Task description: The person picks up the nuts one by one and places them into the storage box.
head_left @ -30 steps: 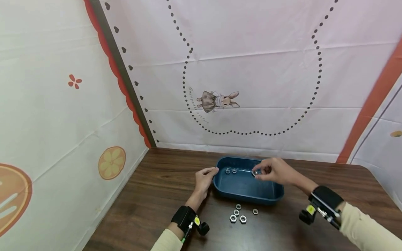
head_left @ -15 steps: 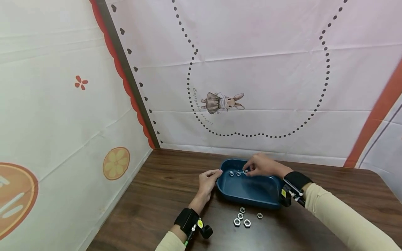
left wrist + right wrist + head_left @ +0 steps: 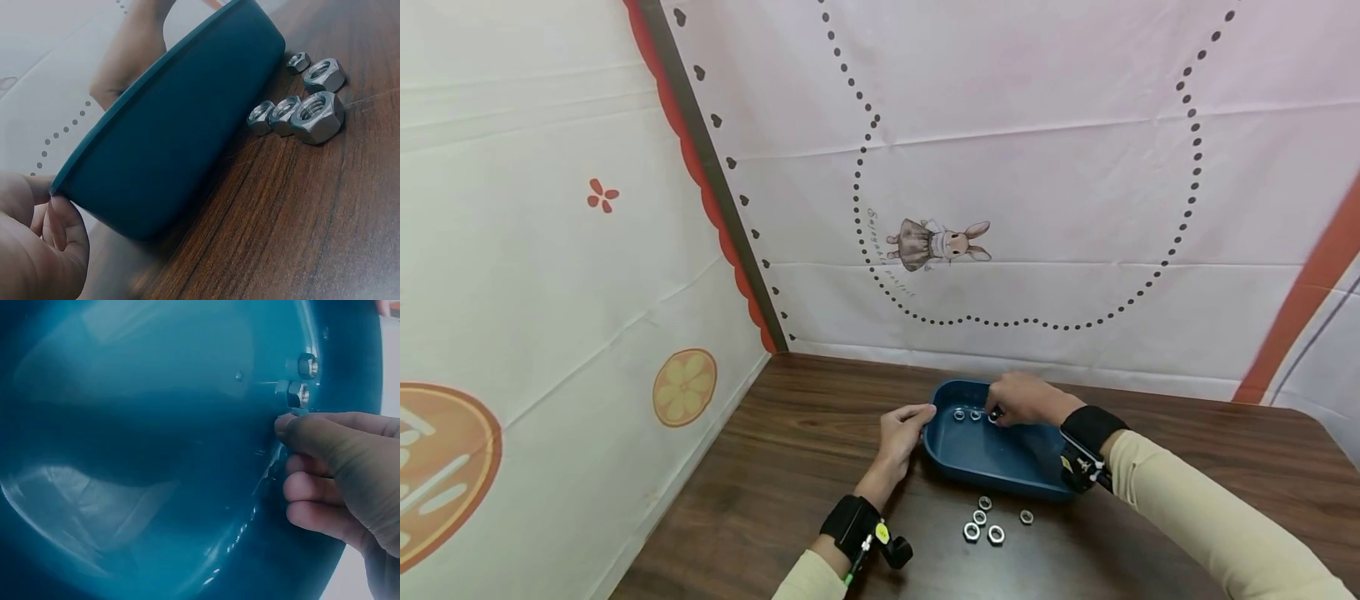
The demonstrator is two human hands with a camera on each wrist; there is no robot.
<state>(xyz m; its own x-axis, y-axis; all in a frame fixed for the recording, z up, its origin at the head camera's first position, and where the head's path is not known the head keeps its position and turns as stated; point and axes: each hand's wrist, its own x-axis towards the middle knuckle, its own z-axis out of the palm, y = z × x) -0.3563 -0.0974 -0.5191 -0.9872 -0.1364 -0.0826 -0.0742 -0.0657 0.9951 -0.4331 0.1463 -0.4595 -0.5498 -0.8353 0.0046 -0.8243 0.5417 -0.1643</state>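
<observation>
A blue plastic tray (image 3: 992,479) lies on the table. My left hand (image 3: 901,433) pinches its left rim between thumb and fingers, as the left wrist view of the hand (image 3: 40,244) also shows. Inside, my right hand (image 3: 1026,400) reaches down by the far wall and pinches a hex nut (image 3: 993,417) at its fingertips. That nut is mostly hidden by the thumb in the right wrist view. Two more nuts, one (image 3: 958,415) further left and one (image 3: 975,415) closer to the fingers, sit in a row along that wall.
Several hex nuts of different sizes, among them a large nut (image 3: 319,117), lie on the brown wooden table (image 3: 805,467) in front of the tray. One small nut (image 3: 1026,517) is a little apart to the right. A printed cloth (image 3: 1075,208) hangs behind the table.
My right hand has moved left along the far wall with the nut, down beside the other two. The left hand keeps its hold on the rim. The head view has shifted slightly.
</observation>
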